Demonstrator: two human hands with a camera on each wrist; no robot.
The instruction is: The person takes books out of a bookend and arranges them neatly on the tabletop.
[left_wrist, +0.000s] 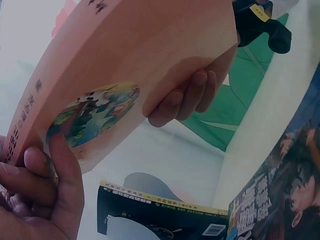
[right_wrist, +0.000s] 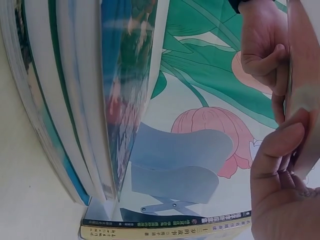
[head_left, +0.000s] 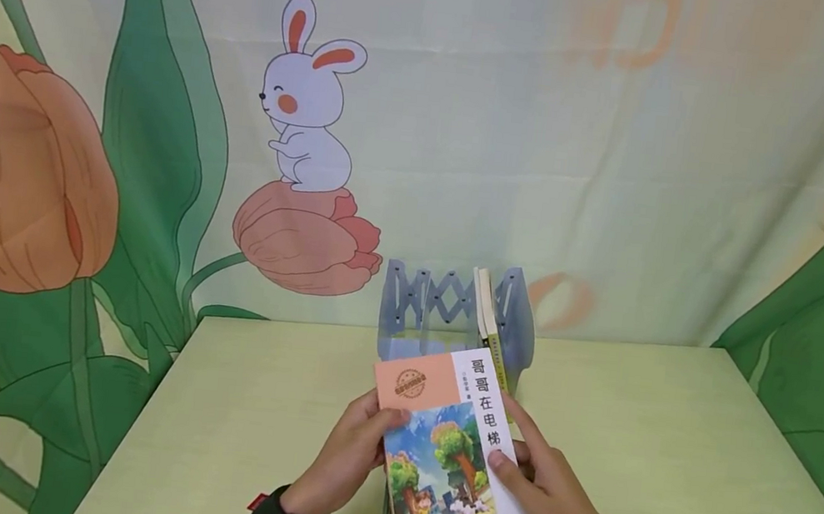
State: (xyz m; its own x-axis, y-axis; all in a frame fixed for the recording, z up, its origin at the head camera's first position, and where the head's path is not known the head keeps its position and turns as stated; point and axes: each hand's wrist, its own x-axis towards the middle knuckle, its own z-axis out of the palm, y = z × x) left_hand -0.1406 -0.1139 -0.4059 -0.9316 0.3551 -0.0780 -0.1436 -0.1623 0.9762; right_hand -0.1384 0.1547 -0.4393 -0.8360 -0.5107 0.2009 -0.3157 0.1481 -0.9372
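Note:
Both hands hold a paperback book (head_left: 442, 470) with a pink and white cover and a picture of trees, front face up in the head view. My left hand (head_left: 345, 459) grips its left edge, thumb on the cover and fingers underneath. On the right edge, my right hand (head_left: 553, 490) pinches the book with the thumb on the white strip. The left wrist view shows its pink back cover, with an oval picture. Just beyond the book stands a blue-grey expandable bookend rack (head_left: 445, 298) with slim books (head_left: 484, 302) upright at its right side.
In the right wrist view, a stack of several books (right_wrist: 82, 100) lies below the held book, mostly hidden from the head view. The pale green table (head_left: 253, 408) runs back to a printed cloth backdrop (head_left: 471, 129) with a rabbit and tulips.

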